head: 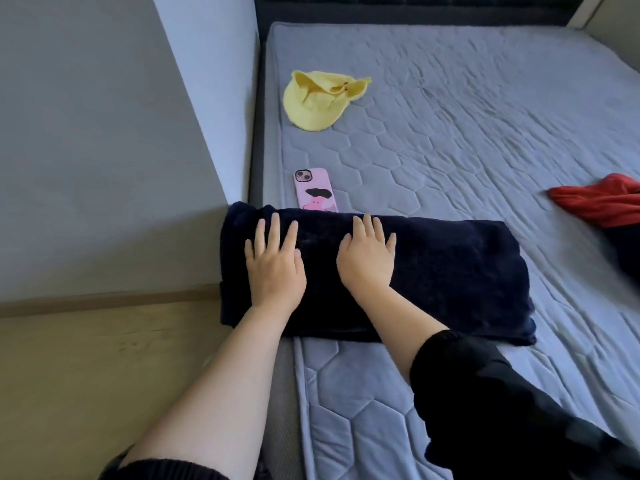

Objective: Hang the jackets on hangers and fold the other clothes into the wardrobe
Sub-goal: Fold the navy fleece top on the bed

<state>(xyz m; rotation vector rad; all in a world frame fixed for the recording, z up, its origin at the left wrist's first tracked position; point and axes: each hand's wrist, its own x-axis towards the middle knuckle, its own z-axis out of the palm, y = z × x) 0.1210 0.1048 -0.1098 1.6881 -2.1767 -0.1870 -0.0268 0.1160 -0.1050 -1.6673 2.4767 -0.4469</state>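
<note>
A folded dark navy fleece garment (450, 271) lies across the near left part of the grey quilted mattress (450, 133), its left end hanging over the mattress edge. My left hand (275, 263) rests flat on the garment's left part, fingers spread. My right hand (367, 258) lies flat beside it near the garment's middle, fingers apart too. Neither hand grips anything. A yellow cap-like garment (317, 102) lies farther back on the mattress. A red garment (602, 199) lies at the right edge, with dark cloth (627, 258) under it.
A phone in a pink case (315, 190) lies on the mattress just behind the navy garment, its lower end hidden by it. A grey wall (104, 133) stands to the left, with wooden floor (86, 375) below it. The dark headboard (415, 8) closes the far end.
</note>
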